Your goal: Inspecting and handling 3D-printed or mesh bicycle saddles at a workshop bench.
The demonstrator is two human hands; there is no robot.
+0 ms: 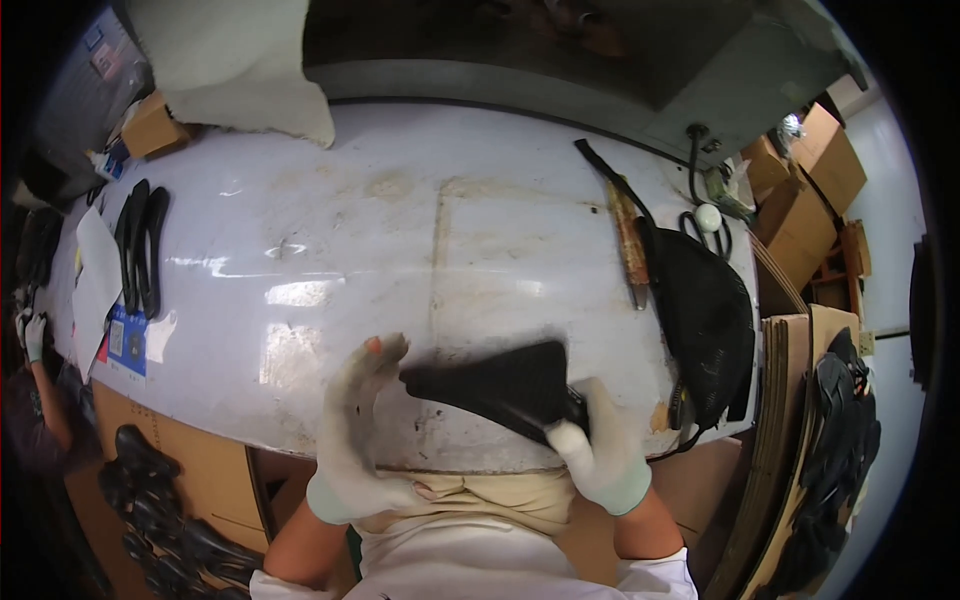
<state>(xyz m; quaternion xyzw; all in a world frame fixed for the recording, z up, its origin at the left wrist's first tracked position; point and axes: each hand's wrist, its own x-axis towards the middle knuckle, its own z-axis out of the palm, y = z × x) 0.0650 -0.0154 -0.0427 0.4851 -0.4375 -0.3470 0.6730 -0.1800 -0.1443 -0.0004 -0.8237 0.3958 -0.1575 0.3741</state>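
A black bicycle saddle [500,385] is held over the near edge of the white table [360,230], its narrow nose toward the left and its wide end toward the right. My right hand [605,440], in a pale glove, grips the wide end, thumb on the near side. My left hand [360,430], gloved too, is beside the nose with thumb and fingers apart, holding nothing. Its fingertips look worn and stained. Part of the saddle is blurred, and its underside is hidden.
At right lie a black bag [700,310] with a strap and a worn tool with a wooden handle [630,235]. Slim black parts [140,245] and a paper sheet [93,280] are at left. Boxes of black saddles [150,470] flank the table. Another person's gloved hand [35,335] shows far left.
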